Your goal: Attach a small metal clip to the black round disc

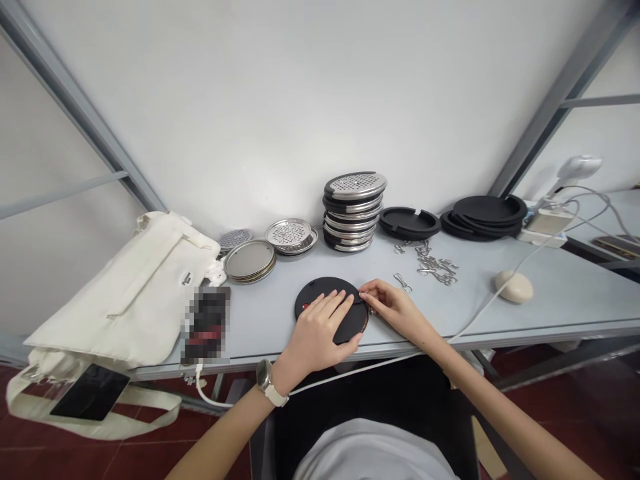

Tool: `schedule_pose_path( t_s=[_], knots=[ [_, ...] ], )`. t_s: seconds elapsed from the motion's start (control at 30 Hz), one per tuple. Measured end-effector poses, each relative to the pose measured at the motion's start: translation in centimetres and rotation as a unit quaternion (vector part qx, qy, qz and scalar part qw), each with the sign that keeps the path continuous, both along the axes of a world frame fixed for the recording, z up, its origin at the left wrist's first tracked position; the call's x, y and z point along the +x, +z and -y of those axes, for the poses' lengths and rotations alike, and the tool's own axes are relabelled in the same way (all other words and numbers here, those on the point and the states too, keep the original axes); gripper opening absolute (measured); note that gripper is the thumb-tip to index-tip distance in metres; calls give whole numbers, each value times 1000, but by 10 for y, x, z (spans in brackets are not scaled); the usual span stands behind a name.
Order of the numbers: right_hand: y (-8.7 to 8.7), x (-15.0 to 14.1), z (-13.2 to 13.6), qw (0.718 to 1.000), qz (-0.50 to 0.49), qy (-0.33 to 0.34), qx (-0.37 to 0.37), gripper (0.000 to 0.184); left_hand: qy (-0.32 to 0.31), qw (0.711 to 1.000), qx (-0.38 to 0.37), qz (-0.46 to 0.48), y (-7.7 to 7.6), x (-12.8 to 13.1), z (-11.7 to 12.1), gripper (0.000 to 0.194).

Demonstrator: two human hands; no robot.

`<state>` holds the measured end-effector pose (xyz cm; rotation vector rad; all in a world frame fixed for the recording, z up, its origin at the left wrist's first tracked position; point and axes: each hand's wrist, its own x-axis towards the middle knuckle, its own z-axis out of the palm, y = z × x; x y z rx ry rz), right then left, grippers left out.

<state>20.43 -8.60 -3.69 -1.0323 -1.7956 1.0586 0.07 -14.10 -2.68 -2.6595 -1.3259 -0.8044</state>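
Observation:
A round black disc [316,288] lies on the table near its front edge, with a small red mark partly showing under my fingers. My left hand [320,333] rests flat across it, fingers stretched out and palm down. At the disc's right rim, the thumb and fingertips of my right hand [385,303] are pinched together. A small metal piece [371,311] shows just under those fingers; its exact shape is mostly hidden. Just beyond the right hand lies a single metal snap hook [402,283], and farther back is a loose pile of similar metal hooks [437,267].
Behind the disc stands a tall stack of grater discs with black rims [354,213]. Round metal plates [250,260] and perforated grater plates [289,233] are to its left, black round trays [410,223] to its right. A white bag [125,287], phone [206,327], cable [480,313] and beige mouse [514,287] surround the work.

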Motion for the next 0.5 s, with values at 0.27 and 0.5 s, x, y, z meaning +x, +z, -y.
schedule_pose_path(
  t_s=[0.27,0.5],
  knots=[
    [8,4,-4,995,-49,56,-67,36,-2,1000,-9,0,0,0,0,60],
    [14,20,-9,979,-47,135,-142,32,-57,998,-25,-2,8,-3,2,61]
  ],
)
